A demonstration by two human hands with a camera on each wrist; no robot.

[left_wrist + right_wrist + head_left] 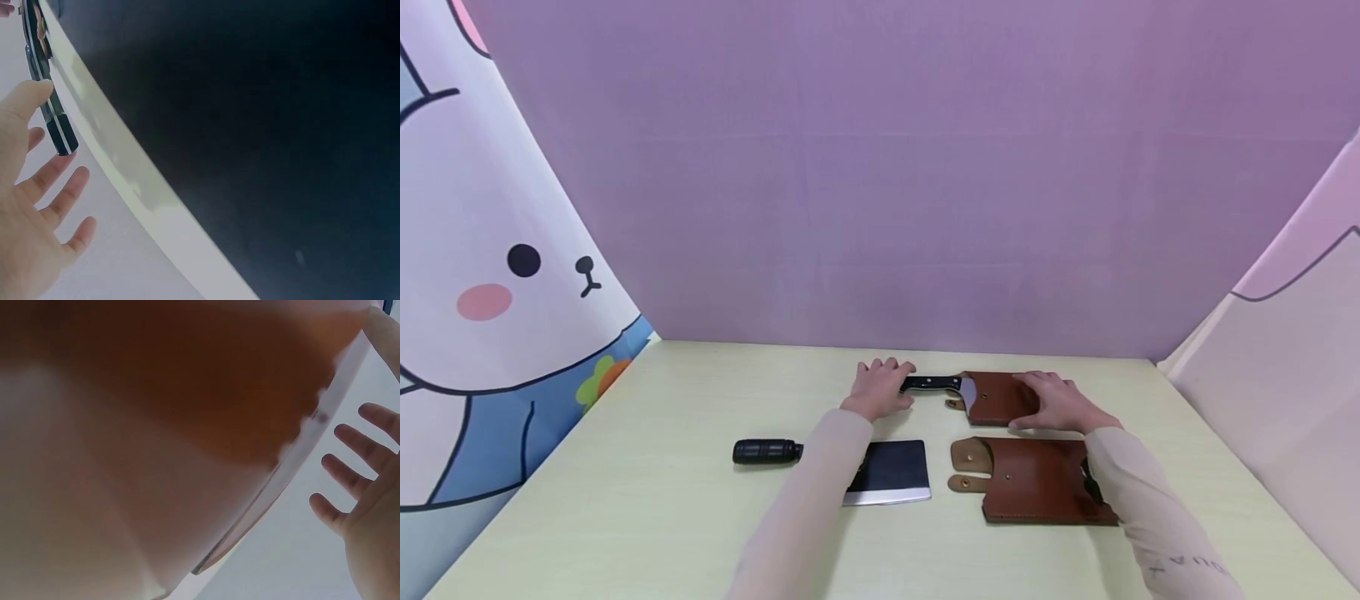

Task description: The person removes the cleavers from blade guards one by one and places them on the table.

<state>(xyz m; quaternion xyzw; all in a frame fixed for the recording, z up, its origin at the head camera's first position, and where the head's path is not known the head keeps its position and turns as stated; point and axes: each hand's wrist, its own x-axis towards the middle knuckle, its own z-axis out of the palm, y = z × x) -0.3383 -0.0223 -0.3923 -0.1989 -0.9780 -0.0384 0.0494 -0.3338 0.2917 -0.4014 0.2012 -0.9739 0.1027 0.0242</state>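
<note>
A knife's black riveted handle [931, 382] lies under my left hand [880, 389]. In the left wrist view the left thumb [39, 94] overlaps this handle, and the other fingers are spread around its end. The knife's blade [970, 392] sits partly inside a brown leather sheath [996, 398]. My right hand [1060, 404] spans that sheath's right end, thumb at the near edge and fingers at the far edge. In the right wrist view several right fingers [356, 478] are extended and apart.
A cleaver [895, 467] with a black handle lies nearer, partly behind my left sleeve. A second brown sheath [1037, 479] with strap flaps lies to its right, partly covered by my right forearm. Purple cloth [880, 208] stands behind the pale table [692, 392].
</note>
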